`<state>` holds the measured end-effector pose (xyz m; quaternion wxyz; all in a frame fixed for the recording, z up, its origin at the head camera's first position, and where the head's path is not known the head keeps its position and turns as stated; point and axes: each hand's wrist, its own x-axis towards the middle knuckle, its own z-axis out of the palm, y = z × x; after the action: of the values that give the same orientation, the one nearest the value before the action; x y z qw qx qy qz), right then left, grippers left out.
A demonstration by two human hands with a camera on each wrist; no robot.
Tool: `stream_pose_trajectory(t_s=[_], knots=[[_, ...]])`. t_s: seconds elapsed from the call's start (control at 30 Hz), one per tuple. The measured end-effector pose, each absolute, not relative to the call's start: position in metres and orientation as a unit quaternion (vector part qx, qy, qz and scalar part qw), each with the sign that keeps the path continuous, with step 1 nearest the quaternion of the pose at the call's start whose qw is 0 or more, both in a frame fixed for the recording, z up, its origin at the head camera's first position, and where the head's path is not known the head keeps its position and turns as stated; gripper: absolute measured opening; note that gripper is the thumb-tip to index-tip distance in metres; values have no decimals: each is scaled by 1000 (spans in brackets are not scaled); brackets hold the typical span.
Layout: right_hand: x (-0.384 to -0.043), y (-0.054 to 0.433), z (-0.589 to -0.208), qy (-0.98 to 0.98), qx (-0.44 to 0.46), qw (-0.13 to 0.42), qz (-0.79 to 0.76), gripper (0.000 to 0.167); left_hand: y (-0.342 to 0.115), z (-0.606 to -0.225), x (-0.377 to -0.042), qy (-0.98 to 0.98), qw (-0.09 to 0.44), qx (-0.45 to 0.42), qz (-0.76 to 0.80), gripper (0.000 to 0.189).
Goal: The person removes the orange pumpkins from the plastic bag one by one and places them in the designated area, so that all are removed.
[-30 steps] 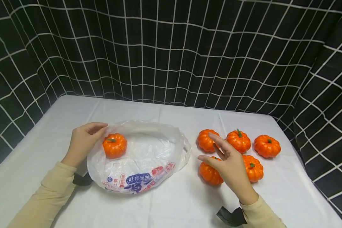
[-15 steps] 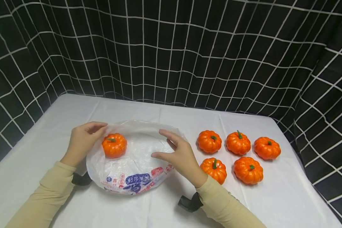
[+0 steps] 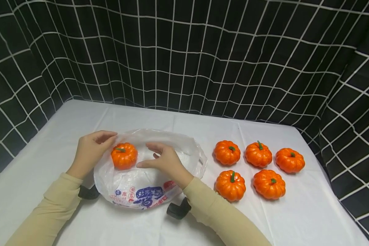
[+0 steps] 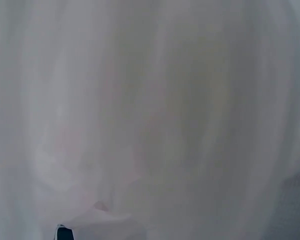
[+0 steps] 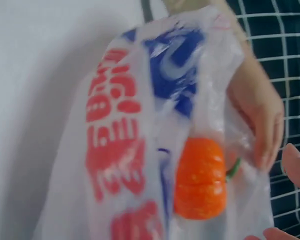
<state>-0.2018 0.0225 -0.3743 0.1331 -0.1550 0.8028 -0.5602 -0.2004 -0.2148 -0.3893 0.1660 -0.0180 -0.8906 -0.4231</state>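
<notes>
A white plastic bag (image 3: 123, 188) with red and blue print lies with its mouth spread. One orange mini pumpkin (image 3: 124, 156) with a green stem sits inside at its left end. My left hand (image 3: 92, 150) pinches the bag's left rim between thumb and fingers. Over the bag's mouth, my right hand (image 3: 167, 162) has thumb and fingers spread apart, holding nothing, just right of that pumpkin. The right wrist view shows the pumpkin (image 5: 200, 180) beside the printed plastic, with right fingertips (image 5: 297, 167) at the edge. Blurred whitish plastic (image 4: 140, 120) fills the left wrist view.
Several more orange pumpkins stand in two rows on the right: a front left one (image 3: 230, 185), a front right one (image 3: 269, 184), and a far right one (image 3: 290, 160) among them. A white cloth (image 3: 184, 119) covers the table. Black white-gridded curtain (image 3: 184, 51) surrounds it.
My right hand has moved left from beside the pumpkins on the right to over the bag, staying empty. My left hand still holds the rim in the same place.
</notes>
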Motion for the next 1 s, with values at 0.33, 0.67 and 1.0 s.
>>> stream_pose_trajectory(t_s=[0.33, 0.67, 1.0], knots=[[-211, -3, -382, 822, -138, 148, -533, 77, -213, -389, -201, -889, 165, -22, -426, 28], [-217, -22, -386, 848, -112, 147, -497, 80, -214, -387, -198, -890, 166, -19, -423, 28], [-217, -33, -391, 839, -107, 161, -509, 81, -213, -386, -197, -888, 163, -23, -429, 29]])
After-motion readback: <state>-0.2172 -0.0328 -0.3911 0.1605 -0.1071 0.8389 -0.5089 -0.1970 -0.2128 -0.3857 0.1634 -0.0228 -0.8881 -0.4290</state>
